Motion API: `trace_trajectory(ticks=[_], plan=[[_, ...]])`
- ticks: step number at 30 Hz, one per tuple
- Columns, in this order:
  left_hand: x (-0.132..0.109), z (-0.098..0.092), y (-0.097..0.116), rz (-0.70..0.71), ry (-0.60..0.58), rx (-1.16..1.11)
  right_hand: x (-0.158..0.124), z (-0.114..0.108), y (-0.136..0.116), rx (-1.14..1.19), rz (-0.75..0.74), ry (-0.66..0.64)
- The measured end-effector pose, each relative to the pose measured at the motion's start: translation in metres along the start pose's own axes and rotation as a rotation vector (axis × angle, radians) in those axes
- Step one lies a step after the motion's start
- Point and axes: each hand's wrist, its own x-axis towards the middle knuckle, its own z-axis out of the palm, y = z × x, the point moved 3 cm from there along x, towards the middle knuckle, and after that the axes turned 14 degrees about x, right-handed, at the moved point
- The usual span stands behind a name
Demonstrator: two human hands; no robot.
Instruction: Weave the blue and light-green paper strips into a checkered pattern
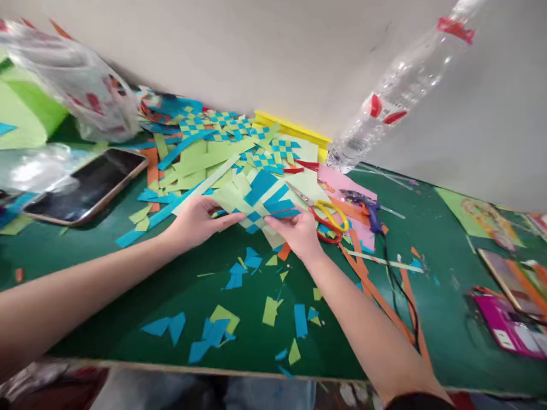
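Note:
Both my hands hold a small woven piece of paper strips (253, 217), blue and pale green crossing in a checkered pattern, with loose strip ends fanning out on its far side. My left hand (205, 219) pinches its left edge between thumb and fingers. On the right edge, my right hand (297, 230) grips it with the thumb on top. Right beside the right hand lie scissors (329, 219) with red and yellow handles. Behind the woven piece is a heap of green and blue paper strips (205, 162), with several checkered woven pieces (226, 125) on it.
A phone (92, 182) lies at left, near a plastic bag (81, 85). A clear bottle (393, 97) leans against the wall. At right are a purple glue gun (372, 216) with a cord and a magenta object (508, 324). Paper scraps (211, 336) dot the green table's front.

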Motion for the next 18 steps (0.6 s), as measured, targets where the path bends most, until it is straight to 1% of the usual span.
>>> trace_trajectory(ticks=[4,9,11,14,16,18], plan=[[0.002,-0.002,0.005,0.034,0.028,0.074,0.001,0.0,0.002,-0.03,0.009,0.002],[0.0,-0.007,0.005,0.033,0.068,0.2,0.005,-0.008,0.005,-0.099,-0.06,0.086],[-0.001,-0.009,0.004,0.046,0.113,0.224,0.005,-0.011,0.004,-0.169,-0.144,0.105],[0.0,-0.01,0.004,0.087,0.156,0.24,0.003,-0.011,-0.004,-0.285,-0.33,0.102],[0.001,-0.009,0.005,0.134,0.16,0.27,0.0,-0.008,-0.011,-0.343,-0.454,0.078],[0.001,-0.008,0.006,0.183,0.156,0.309,-0.005,-0.004,-0.019,-0.388,-0.552,0.027]])
